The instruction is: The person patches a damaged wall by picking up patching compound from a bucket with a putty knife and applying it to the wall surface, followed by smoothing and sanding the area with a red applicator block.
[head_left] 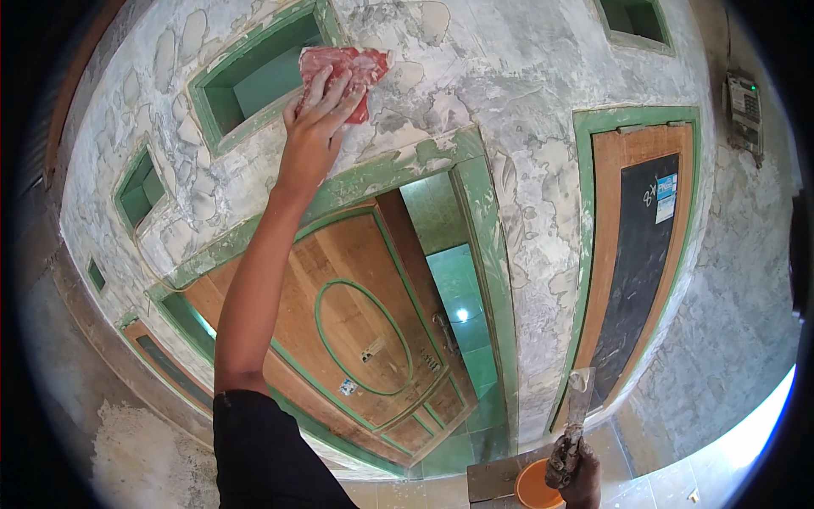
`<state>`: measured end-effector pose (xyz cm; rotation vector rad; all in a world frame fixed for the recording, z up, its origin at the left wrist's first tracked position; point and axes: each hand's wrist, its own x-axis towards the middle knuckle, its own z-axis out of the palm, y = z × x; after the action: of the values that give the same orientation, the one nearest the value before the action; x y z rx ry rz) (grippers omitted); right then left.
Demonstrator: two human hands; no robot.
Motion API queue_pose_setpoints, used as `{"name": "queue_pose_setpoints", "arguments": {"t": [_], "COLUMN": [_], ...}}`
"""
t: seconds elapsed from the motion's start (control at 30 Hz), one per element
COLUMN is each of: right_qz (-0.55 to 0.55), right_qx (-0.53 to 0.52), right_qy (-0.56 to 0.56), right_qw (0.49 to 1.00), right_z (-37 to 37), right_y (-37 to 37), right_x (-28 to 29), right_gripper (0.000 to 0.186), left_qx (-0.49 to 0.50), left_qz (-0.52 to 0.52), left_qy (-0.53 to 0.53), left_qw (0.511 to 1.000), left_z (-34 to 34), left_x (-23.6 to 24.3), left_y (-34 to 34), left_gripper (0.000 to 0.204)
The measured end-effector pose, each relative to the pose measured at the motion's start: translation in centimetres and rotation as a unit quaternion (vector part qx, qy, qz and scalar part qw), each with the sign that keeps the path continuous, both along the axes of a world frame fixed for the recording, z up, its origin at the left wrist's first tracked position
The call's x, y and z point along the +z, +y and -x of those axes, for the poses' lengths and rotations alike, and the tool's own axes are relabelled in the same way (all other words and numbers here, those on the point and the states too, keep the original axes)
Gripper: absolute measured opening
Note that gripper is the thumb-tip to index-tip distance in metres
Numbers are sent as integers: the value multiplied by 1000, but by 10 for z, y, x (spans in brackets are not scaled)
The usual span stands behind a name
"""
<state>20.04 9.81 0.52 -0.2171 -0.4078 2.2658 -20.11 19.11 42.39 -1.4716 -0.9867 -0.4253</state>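
High on the patchy grey-white wall (534, 76), my left hand (318, 106) presses a dust-smeared red sheet (369, 78) flat beneath its fingers. Whether the sheet is cloth or sandpaper I cannot tell. It lies beside the green-framed vent opening (212, 89), above the green door frame (424, 153). Low at the right, my right hand (583, 483) grips a putty knife (577, 416) by its crusted handle, the broad blade pointing up. An orange bucket (534, 488) stands below and to the left of that hand.
A wooden door (339, 314) with green trim stands partly open onto a green-lit room. To the right is a wooden panel (640, 212) with a dark centre and a blue label. An electric meter (744, 110) hangs at the far right. A thin cable (144, 263) runs down the left wall.
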Motion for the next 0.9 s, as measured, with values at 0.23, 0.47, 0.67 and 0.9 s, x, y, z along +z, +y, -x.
{"name": "queue_pose_setpoints", "arguments": {"t": [0.23, 0.47, 0.67, 0.9], "right_qz": [-79, -336, -484, -507], "right_qx": [-60, -187, -326, -436], "right_qy": [-129, -277, -348, -433], "right_qw": [987, 880, 733, 605], "right_z": [6, 14, 28, 28], "right_y": [2, 8, 11, 9], "right_x": [31, 104, 130, 129], "right_gripper": [44, 37, 31, 35], "left_qx": [-112, -107, -164, -195], "left_qz": [0, 103, 200, 207], "left_qy": [41, 109, 81, 104], "left_qw": [993, 983, 963, 953], "left_z": [-49, -101, -134, -139], "left_x": [-60, -102, -122, -137], "left_y": [-62, -95, -101, -109], "left_gripper": [26, 19, 24, 24]}}
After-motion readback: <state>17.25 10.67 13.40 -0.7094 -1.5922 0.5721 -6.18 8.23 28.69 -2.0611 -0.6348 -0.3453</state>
